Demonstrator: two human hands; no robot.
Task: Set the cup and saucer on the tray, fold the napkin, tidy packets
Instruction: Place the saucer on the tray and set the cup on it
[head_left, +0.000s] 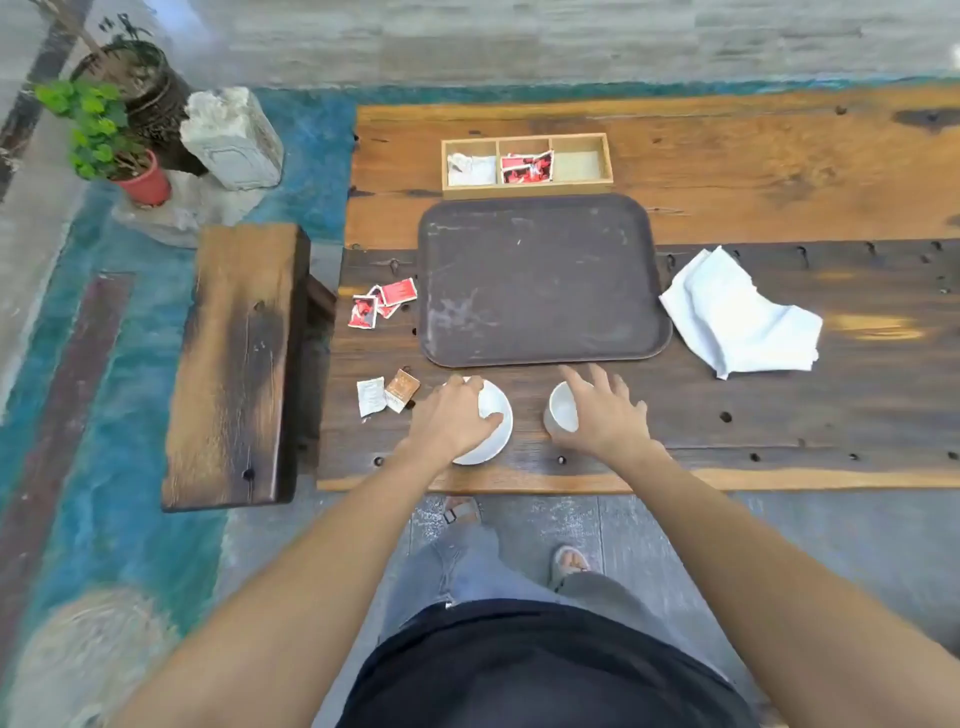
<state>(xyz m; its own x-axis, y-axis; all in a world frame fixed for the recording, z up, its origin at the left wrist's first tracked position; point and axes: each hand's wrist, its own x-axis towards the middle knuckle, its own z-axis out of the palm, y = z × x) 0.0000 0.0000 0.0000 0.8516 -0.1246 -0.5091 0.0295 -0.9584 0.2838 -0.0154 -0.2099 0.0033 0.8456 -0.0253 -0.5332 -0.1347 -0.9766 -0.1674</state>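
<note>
Nearest the desk's front edge, the saucer (493, 423) is gripped by the left hand (451, 422), fingers (488, 420) curled over its rim. Just beside it, the cup (563, 411) is enclosed by the right hand (602, 415), fingers spread loosely; a firm hold cannot be confirmed. Neither piece is yet placed on the tray (540, 280), which is found bare at desk centre. The napkin (737, 317) is noted crumpled and unfolded beside the tray's right edge. Loose packets (383, 304) remain scattered near the desk's left edge, though the wooden organiser (525, 189) behind the tray is partly stocked. All three steps are judged outstanding.
</note>
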